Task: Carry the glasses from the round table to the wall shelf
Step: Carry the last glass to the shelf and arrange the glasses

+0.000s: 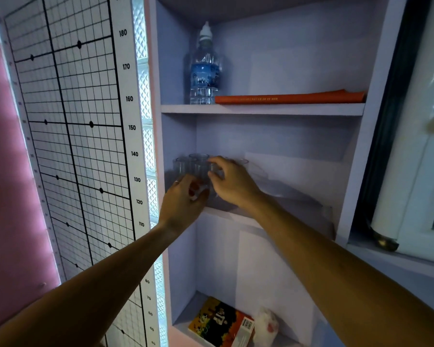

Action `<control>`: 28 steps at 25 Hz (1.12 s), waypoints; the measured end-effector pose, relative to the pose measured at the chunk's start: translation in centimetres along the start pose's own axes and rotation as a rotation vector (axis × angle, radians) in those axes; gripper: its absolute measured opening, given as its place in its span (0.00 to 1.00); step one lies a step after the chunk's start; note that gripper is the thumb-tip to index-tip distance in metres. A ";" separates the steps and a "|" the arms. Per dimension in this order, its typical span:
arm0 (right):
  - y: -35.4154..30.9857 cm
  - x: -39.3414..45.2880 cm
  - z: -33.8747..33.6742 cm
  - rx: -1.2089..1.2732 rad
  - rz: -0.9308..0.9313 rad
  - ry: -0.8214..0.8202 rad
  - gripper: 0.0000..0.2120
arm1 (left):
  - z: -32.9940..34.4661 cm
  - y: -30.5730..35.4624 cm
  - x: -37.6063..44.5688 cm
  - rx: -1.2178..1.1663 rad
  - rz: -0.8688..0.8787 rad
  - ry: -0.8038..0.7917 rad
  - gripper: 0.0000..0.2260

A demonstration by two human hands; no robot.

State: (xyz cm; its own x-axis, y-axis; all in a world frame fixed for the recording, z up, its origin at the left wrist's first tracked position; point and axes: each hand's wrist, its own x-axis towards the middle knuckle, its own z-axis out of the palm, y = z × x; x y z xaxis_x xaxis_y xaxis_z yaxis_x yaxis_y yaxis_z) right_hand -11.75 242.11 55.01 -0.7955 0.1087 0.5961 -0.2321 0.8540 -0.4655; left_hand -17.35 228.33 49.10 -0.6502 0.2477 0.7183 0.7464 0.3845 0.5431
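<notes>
Both my hands reach into the middle compartment of the pale blue wall shelf (298, 211). Clear drinking glasses (194, 165) stand clustered at the left of that compartment. My left hand (183, 200) is low at the front left, fingers curled around the base of a glass (198, 192). My right hand (232, 182) is just right of it, thumb and fingers pinching the side of another clear glass (214, 171). The dim light and my hands hide the lower parts of the glasses. The round table is out of view.
On the upper shelf a water bottle (205, 68) stands beside a flat orange book (290, 97). The bottom compartment holds a colourful book (221, 324) and a crumpled white bag (267, 324). A height chart (73, 136) covers the wall at left; a window frame (411, 171) is at right.
</notes>
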 end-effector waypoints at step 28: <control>4.0 -4.8 -7.4 -0.025 0.320 0.229 0.14 | 7.5 5.6 1.7 0.006 0.217 -0.182 0.13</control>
State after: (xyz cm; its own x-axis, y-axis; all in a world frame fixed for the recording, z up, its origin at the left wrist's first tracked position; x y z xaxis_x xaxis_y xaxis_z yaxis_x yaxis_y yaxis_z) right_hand -4.69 248.78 55.11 -0.6790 0.4796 0.5558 0.0231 0.7707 -0.6368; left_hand -15.31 237.57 50.07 -0.4904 0.4799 0.7274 0.8704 0.3105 0.3820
